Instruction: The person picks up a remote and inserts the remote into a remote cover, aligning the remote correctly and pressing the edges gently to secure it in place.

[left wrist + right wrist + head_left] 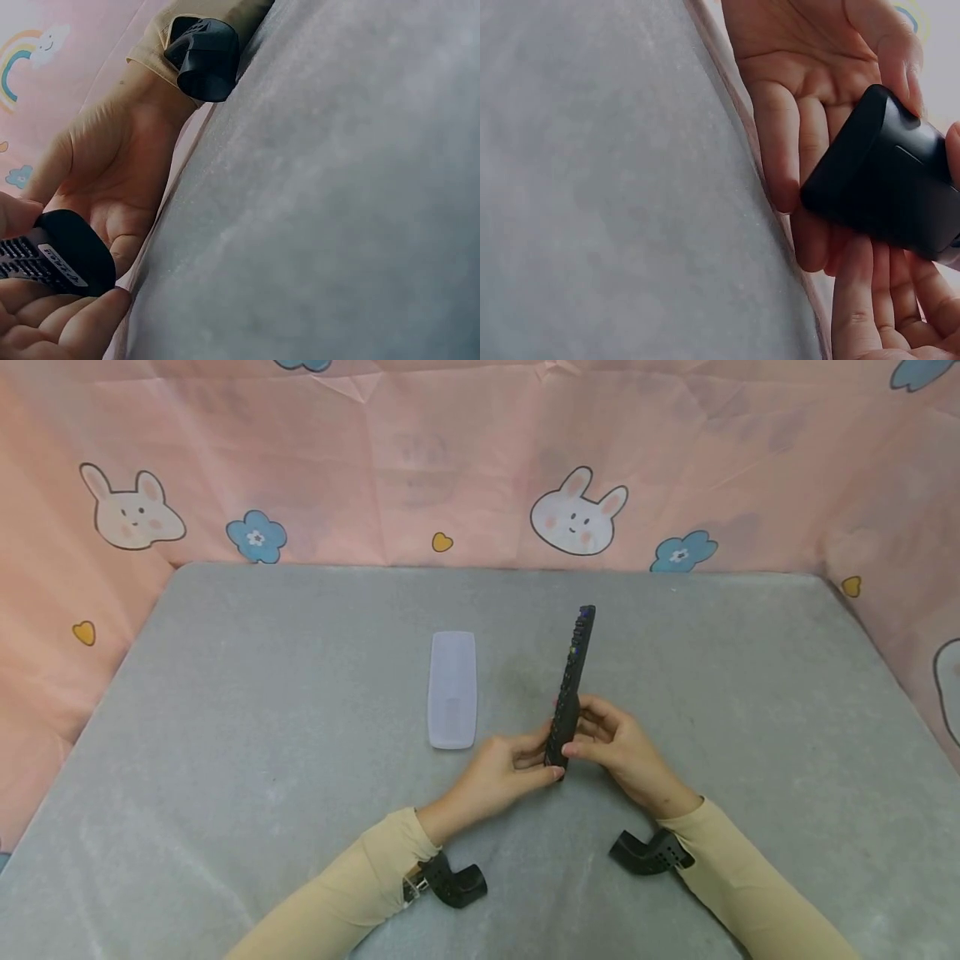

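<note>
A black remote control [573, 672] is held up between both hands, its button side facing left and its far end raised. My left hand [491, 772] grips the near end, thumb on one side and fingers on the other. My right hand [630, 758] pinches the lower part from the right. The left wrist view shows rows of small buttons and a pale label on the remote's end [64, 259]. In the right wrist view the smooth black back [900, 176] shows, marked by a short line. A pale translucent plastic case [452, 692] lies flat, left of the remote.
A grey cloth [262, 710] covers the table. Behind it hangs a pink curtain [465, 452] printed with rabbits, flowers and hearts. Black wrist mounts [454, 883] are worn over the beige sleeves [330, 893].
</note>
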Demonstrator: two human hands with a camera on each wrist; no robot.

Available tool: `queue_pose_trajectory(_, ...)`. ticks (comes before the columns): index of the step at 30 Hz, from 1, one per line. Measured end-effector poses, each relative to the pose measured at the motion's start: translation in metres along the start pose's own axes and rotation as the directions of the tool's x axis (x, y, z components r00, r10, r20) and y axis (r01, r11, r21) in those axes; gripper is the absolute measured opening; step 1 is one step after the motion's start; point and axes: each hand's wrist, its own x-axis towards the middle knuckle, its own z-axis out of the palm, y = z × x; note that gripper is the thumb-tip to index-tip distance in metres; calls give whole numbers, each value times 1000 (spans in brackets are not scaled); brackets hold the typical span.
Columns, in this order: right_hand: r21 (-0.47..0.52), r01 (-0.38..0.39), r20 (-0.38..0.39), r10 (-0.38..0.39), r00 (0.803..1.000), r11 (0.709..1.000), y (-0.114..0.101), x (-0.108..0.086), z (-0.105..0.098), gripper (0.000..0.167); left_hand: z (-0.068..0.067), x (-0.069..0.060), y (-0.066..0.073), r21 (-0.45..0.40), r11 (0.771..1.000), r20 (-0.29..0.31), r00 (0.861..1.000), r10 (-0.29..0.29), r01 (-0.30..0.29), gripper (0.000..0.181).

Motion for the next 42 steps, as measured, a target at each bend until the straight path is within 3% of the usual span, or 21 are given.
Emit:
queue_pose_trajectory(7,8,2,-49,-2,999,1000,-1,-1,1,36,1,-1,1,7,1000,41,999,30,-30,44)
queue_pose_trajectory(15,1,-14,-78,14,997,1000,0,1,3,33,3,-2,0,58,998,31,999,5,-6,35)
queue_pose_trajectory(24,36,-11,-71,13,997,999,-3,2,3,28,3,-1,0,-118,988,-10,995,-100,98,34)
queue_pose_trajectory(37,107,23,-42,-19,999,994,-3,3,1,29,2,1,3,-76,989,-82,988,-131,125,27)
queue_pose_trajectory(42,133,31,-46,-25,999,991,-2,3,1,28,1,1,4,-31,994,-110,988,-106,103,26)
